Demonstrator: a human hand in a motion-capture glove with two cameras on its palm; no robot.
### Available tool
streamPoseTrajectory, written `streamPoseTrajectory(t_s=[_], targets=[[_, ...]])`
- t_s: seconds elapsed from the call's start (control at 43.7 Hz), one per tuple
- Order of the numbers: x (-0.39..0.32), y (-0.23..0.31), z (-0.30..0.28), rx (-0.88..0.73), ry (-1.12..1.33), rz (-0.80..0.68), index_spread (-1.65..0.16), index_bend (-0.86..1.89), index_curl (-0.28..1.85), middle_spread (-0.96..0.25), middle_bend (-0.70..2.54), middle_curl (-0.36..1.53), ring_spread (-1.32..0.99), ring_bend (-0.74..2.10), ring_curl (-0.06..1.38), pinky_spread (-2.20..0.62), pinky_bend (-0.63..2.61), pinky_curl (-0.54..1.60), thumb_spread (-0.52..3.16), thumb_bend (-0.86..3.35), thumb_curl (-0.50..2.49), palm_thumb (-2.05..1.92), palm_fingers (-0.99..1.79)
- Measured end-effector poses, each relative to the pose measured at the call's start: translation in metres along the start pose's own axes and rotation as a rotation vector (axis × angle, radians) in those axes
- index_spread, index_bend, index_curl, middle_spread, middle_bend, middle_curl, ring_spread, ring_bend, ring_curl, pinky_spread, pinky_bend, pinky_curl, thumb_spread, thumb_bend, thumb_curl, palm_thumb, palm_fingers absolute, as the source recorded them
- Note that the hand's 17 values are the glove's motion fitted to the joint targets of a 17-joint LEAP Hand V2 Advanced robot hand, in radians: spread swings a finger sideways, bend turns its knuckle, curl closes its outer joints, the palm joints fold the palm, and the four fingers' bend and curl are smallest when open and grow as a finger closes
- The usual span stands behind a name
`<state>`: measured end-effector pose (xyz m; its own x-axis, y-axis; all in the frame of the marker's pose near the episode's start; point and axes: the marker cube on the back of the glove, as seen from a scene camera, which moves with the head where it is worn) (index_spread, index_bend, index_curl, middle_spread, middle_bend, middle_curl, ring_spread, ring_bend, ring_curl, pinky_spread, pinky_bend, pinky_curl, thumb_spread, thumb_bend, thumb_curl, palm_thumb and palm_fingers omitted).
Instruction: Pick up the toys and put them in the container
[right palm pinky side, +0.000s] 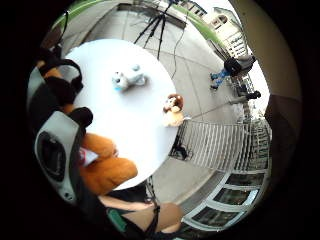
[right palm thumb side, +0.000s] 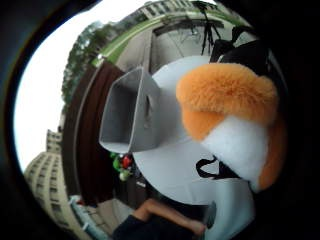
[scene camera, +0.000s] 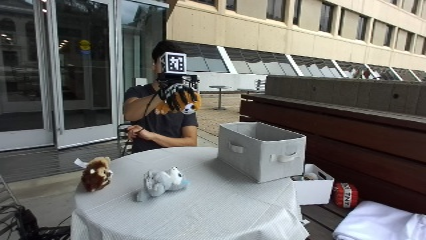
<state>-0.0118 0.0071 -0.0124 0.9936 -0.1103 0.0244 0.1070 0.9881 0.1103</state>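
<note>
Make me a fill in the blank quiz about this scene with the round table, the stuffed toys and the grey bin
1. The gloved right hand holds an orange and white plush toy raised above the ____.
2. The number of plush toys lying on the round white-clothed table is ____.
3. The pale blue and white plush toy lies between the brown lion plush toy and the grey fabric ____.
4. The held toy is not yet inside the grey fabric container, which stands ____ the table.

Missing words: table; two; container; on

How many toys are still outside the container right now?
3: an orange toy gripped in the raised right hand, a brown toy and a white toy on the table. The container's inside is hidden.
</note>
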Motion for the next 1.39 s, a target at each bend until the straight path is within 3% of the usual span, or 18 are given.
streamPoseTrajectory(t_s=[0.343, 0.663, 1.006, 1.212, 1.281, 1.303, 1.395], targets=[[-0.128, -0.054, -0.034, -0.004, -0.018, -0.139, -0.42, 0.13, 0.39, -0.40, 0.38, 0.39, -0.42, 0.98, 0.37, -0.41, 1.02, 0.37, 0.86, 0.16, 0.83, 0.66, 0.83], [-0.232, -0.078, -0.016, -0.024, -0.036, -0.227, -0.42, 0.12, 0.35, -0.41, 0.33, 0.42, -0.42, 0.98, 0.38, -0.41, 1.04, 0.37, 0.91, 0.13, 0.87, 0.66, 0.82], [-0.279, -0.085, 0.003, -0.023, -0.088, -0.320, -0.41, 0.09, 0.29, -0.40, 0.28, 0.45, -0.41, 0.99, 0.39, -0.41, 1.08, 0.37, 0.97, 0.11, 0.90, 0.66, 0.76], [-0.290, -0.078, 0.012, -0.046, -0.093, -0.304, -0.41, 0.08, 0.23, -0.38, 0.25, 0.47, -0.40, 1.00, 0.39, -0.40, 1.13, 0.38, 1.04, 0.09, 0.89, 0.64, 0.73], [-0.288, -0.078, 0.017, -0.079, -0.115, -0.290, -0.40, 0.09, 0.22, -0.31, 0.12, 0.44, -0.35, 0.98, 0.38, -0.36, 1.20, 0.41, 1.14, 0.03, 0.80, 0.53, 0.52], [-0.287, -0.078, 0.018, -0.082, -0.122, -0.288, -0.40, 0.10, 0.22, -0.31, 0.16, 0.45, -0.35, 1.01, 0.41, -0.36, 1.20, 0.41, 1.17, 0.04, 0.79, 0.55, 0.58], [-0.271, -0.084, 0.018, -0.063, -0.130, -0.292, -0.38, 0.11, 0.24, -0.21, 0.08, 0.41, -0.26, 0.84, 0.38, -0.28, 1.33, 0.46, 1.15, -0.12, 0.66, 0.26, 0.07]])
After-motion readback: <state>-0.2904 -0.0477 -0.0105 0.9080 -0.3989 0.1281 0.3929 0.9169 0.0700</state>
